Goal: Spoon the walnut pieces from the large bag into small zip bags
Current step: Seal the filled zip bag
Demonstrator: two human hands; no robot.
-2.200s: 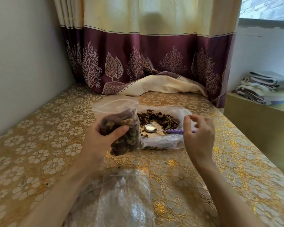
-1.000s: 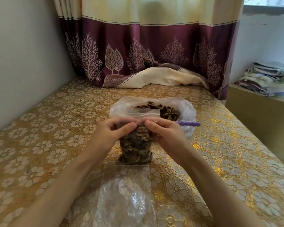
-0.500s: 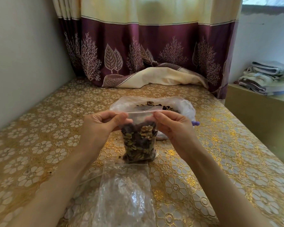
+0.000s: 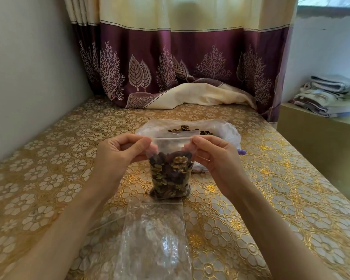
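Both hands hold one small zip bag (image 4: 171,174) upright over the middle of the table (image 4: 49,178), which is covered in a gold flower-patterned cloth. The left hand (image 4: 119,156) pinches the bag's top left corner between thumb and curled fingers; the right hand (image 4: 212,156) pinches the top right corner the same way, so the zip strip is stretched straight between them. The bag is filled with walnut pieces (image 4: 180,163) to well over half its height, and its bottom sits at or just above the cloth; contact cannot be told.

Just behind it, toward the table's far edge, lies the large bag (image 4: 228,132), clear plastic, mouth open, with more walnut pieces showing inside. The purple end of a spoon handle (image 4: 241,152) pokes out beside the right hand; the rest of the spoon is hidden.

Nearer the person, by the table's near edge, a flat empty zip bag (image 4: 156,239) lies between the forearms, its top edge just beside the filled bag's base.

The cloth to the left runs bare up to the wall (image 4: 28,77). On the right it is bare to the table's right edge, beyond which stands a lower cabinet (image 4: 319,142) carrying folded towels (image 4: 329,96). At the far edge a curtain (image 4: 180,57) hangs, its hem bunched on the cloth.
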